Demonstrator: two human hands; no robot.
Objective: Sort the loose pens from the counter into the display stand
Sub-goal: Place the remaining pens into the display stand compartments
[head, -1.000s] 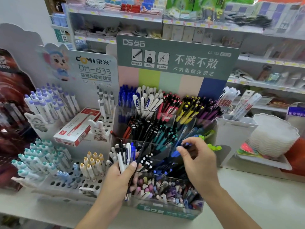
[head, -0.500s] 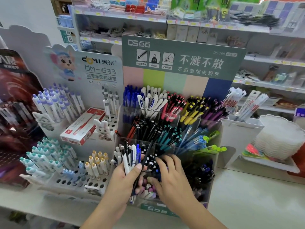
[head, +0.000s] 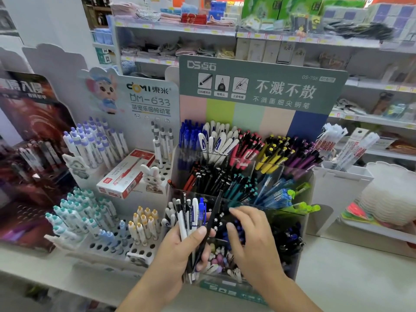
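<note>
At the counter's front edge, the left hand (head: 180, 248) grasped a bundle of loose pens (head: 191, 217) before the display stand (head: 299, 226); the right hand (head: 252, 239), fingers relaxed, reached over; it should pick one, matching its colour compartment

Bundle of pens (head: 191, 218) in my left hand (head: 180, 251): white, black and blue barrels. Display stand (head: 261, 86) header: grey-green with white lettering, above pink, green, mint, peach and navy stripes. Box (head: 126, 174) at left: red and white.
</note>
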